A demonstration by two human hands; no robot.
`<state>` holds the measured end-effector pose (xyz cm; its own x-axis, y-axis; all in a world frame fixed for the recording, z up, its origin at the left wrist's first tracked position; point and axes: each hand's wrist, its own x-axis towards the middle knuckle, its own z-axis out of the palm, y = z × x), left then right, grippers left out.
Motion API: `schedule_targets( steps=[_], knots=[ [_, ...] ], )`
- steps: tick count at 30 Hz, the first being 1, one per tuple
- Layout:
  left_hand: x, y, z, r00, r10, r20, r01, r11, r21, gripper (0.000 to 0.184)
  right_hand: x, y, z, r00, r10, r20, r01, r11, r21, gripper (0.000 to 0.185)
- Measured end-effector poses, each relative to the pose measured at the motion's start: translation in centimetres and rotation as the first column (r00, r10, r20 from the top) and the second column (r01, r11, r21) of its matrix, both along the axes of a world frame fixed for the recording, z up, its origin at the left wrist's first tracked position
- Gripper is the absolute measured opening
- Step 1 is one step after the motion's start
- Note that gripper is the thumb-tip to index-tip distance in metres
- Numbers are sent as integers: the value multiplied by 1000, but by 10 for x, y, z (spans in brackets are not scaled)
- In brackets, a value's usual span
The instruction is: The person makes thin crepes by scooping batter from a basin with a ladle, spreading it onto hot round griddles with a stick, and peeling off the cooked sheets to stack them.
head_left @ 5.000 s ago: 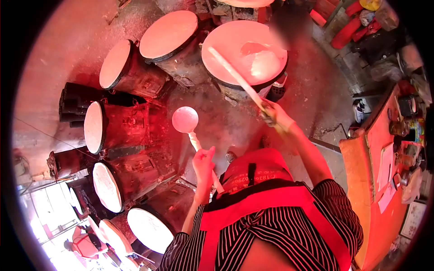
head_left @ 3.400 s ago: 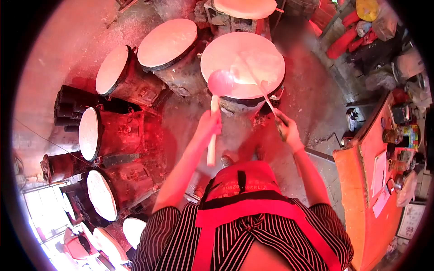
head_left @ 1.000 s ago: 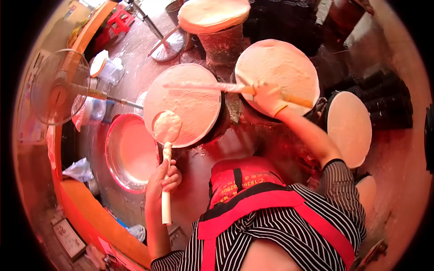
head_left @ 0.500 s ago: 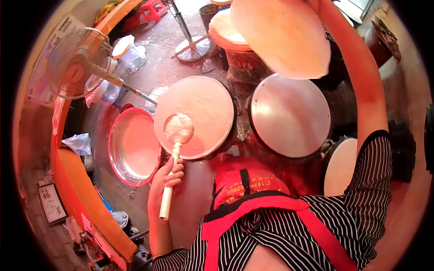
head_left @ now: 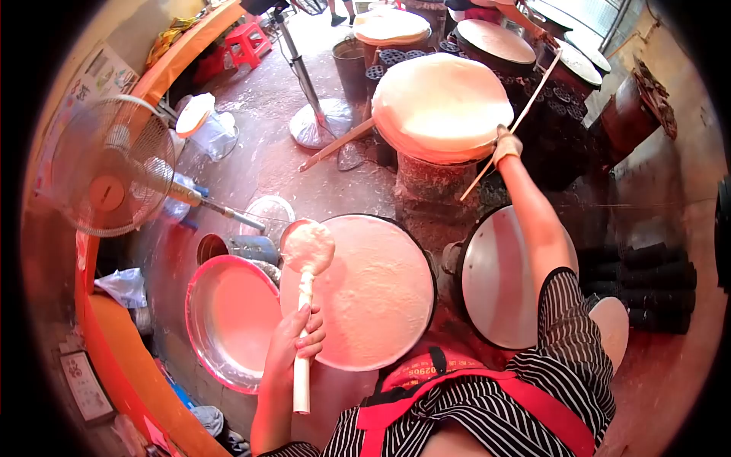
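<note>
Grips a batter-filled ladle [head_left: 308, 247] by its handle [head_left: 302, 385] in the left hand [head_left: 293, 339], over the ten-o'clock rim of the batter-coated griddle [head_left: 377, 301] — clamps the right hand [head_left: 508, 146], well apart, round a thin stick [head_left: 537, 85] at the four-o'clock edge of a flatbread stack [head_left: 442, 103]. Can read "0290" in yellow on the red apron [head_left: 426, 371] — cannot make out the fan hub label [head_left: 106, 193] at nine o'clock or the framed sign [head_left: 86, 386] at eight.

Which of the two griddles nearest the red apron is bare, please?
The right-hand griddle, showing smooth grey metal; the left griddle is coated with pale batter.
</note>
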<state>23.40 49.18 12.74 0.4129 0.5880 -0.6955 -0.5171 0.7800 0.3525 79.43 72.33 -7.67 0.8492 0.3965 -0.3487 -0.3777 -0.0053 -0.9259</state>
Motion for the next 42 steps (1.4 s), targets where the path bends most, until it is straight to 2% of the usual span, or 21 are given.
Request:
schedule_targets(
  steps=[2,9,10,11,14,16,18,19,20,21,22,23,25,26,29,31,32,35,39,41,42],
  knots=[
    [3,16,-1,1000,-5,-16,5,1000,-6,21,13,16,-54,982,-170,82,162,982,100,25],
    [27,16,10,988,-135,-78,140,988,68,19,-16,-28,-30,941,-148,305,160,987,-13,22],
    [33,12,14,980,-170,-107,179,980,84,18,-61,-75,36,997,-54,-50,63,978,197,25],
    [41,6,17,960,-235,-155,252,963,98,18,-66,-109,47,988,86,-129,-60,979,194,28],
    [71,-14,25,872,-412,-263,451,886,106,17,-73,-252,78,894,447,38,-449,893,36,39],
    [101,-28,32,822,-509,-255,544,834,88,18,-69,-356,93,751,581,315,-582,807,-100,48],
    [144,-49,40,672,-543,-504,715,654,249,16,-59,-440,112,452,612,649,-651,724,-229,39],
    [175,-64,52,593,-482,-645,783,531,324,20,-43,-478,122,285,684,671,-716,618,-325,45],
    [204,-72,59,313,-201,-928,946,155,285,26,-41,-501,143,81,578,812,-649,649,-398,50],
    [229,-89,53,444,-154,-883,893,149,424,28,-40,-518,166,-143,456,879,-563,693,-451,55],
    [259,-101,49,466,42,-884,885,10,466,25,-34,-538,181,-226,463,857,-506,695,-510,61],
    [277,-101,30,425,284,-859,895,-273,353,22,-33,-562,196,-218,647,731,-335,653,-679,60],
    [315,-124,29,394,393,-831,899,-352,260,20,-25,-595,200,-43,732,680,-220,657,-721,57],
    [329,-134,26,410,387,-826,892,-361,274,20,-17,-611,188,8,705,710,-171,700,-693,51],
    [361,-161,-3,455,331,-827,877,-327,352,22,2,-663,120,608,642,468,-551,765,-334,46],
    [381,-171,-43,500,252,-829,864,-215,456,24,-16,-697,102,831,543,-118,-556,814,-168,46],
    [394,-173,-71,527,190,-828,849,-147,507,26,-20,-714,73,829,545,-121,-553,832,-40,46],
    [441,-186,-152,675,49,-736,708,234,666,22,-57,-718,-6,870,450,203,-438,893,-107,46],
    [474,-182,-186,597,358,-718,672,267,691,15,-85,-680,-6,616,440,654,-33,844,-536,41],
    [480,-181,-156,557,469,-685,635,292,715,13,-79,-651,9,750,496,438,-27,684,-729,42],
    [479,-172,-148,528,548,-648,642,242,728,14,-75,-636,-3,738,394,548,23,797,-604,42]
  ],
)
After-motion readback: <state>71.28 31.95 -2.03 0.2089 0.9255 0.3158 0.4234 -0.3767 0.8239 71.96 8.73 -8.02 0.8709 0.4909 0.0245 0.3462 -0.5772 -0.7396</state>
